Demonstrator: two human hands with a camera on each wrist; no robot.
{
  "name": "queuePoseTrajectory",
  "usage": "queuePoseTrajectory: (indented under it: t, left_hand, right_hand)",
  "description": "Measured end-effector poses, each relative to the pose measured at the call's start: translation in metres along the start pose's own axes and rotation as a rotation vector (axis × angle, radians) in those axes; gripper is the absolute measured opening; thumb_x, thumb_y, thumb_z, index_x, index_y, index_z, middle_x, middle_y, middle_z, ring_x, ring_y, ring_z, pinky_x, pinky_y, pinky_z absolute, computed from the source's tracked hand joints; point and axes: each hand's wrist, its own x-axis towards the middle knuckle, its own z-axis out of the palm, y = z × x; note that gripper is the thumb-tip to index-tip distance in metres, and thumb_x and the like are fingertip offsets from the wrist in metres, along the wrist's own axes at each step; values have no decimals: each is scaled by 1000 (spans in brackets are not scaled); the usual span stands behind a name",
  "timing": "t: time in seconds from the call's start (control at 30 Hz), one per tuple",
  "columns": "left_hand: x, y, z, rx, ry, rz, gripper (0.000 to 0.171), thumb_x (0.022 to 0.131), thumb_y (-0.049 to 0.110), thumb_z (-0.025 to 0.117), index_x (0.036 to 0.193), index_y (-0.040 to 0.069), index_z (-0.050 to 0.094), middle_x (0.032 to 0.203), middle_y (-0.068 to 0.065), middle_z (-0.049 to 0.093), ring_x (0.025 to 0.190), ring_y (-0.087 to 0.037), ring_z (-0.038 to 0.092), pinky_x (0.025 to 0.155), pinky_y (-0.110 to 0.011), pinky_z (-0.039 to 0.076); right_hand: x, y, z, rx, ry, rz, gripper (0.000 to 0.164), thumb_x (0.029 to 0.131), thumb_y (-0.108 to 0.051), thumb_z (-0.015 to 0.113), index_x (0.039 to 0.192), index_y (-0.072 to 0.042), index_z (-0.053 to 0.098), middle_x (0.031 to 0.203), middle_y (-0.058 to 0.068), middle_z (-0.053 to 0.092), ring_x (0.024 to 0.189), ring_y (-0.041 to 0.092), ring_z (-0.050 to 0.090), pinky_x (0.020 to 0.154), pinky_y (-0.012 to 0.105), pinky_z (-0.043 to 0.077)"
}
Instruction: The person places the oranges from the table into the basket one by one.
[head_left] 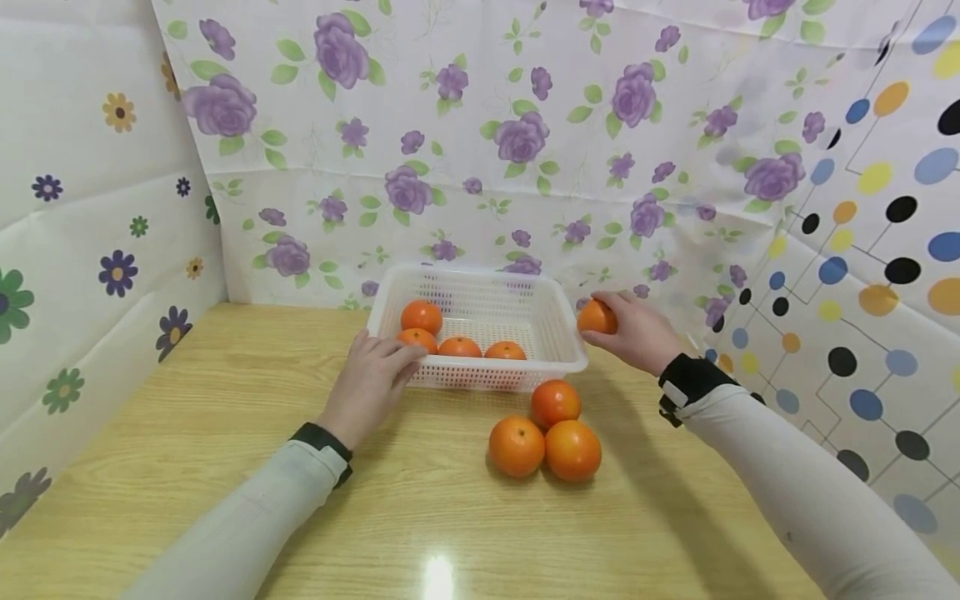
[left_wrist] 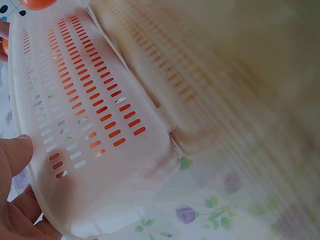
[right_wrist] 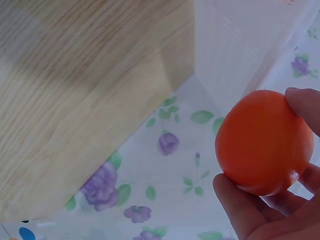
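Observation:
A white plastic basket [head_left: 480, 377] with slotted walls stands on the table. Inside it lie several oranges, among them one orange [head_left: 422, 317] at the back left. My left hand [head_left: 375, 375] grips the basket's rim at the front left corner; its thumb [left_wrist: 19, 154] lies over the rim in the left wrist view. Beyond the basket's right end, my right hand [head_left: 637, 332] holds another orange [right_wrist: 265, 142] between thumb and fingers, beside the basket wall. Three more oranges sit together in front of the basket: a rear one [head_left: 556, 402], a left one [head_left: 517, 447] and a right one [head_left: 573, 451].
The light wooden table [head_left: 405, 517] runs back to a cloth backdrop with purple flowers [head_left: 517, 137]. A dotted sheet [head_left: 862, 275] closes the right side, and a flowered sheet [head_left: 90, 233] the left.

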Motion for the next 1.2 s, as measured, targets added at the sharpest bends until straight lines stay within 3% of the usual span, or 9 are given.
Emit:
queuePoseTrajectory:
  t: [0.47, 0.77, 1.2]
  left_hand:
    - [0, -2, 1, 6, 17, 22, 27, 105, 19, 79, 132, 18, 79, 121, -8, 78, 123, -34, 68, 131, -68, 23]
    - [-1, -1, -1, -1, 8, 11, 28, 105, 19, 79, 132, 18, 79, 121, -8, 78, 124, -35, 67, 132, -67, 20]
    - [0, -1, 0, 5, 13, 14, 27, 105, 20, 79, 132, 18, 79, 122, -7, 78, 124, -34, 68, 131, -67, 23]
  right_hand:
    - [10, -23, -1, 16, 8, -29, 70, 103, -36, 81, 161, -8, 52, 148, 25, 57, 110, 41, 65, 97, 57, 60]
    - [12, -46, 6, 40, -48, -97, 70, 102, -33, 83, 161, -9, 54, 154, 22, 51, 114, 39, 64, 103, 56, 58]
    - [29, -55, 29, -30, -82, -219, 70, 99, -32, 87, 159, -11, 58, 148, 21, 55, 107, 39, 68, 92, 54, 62]
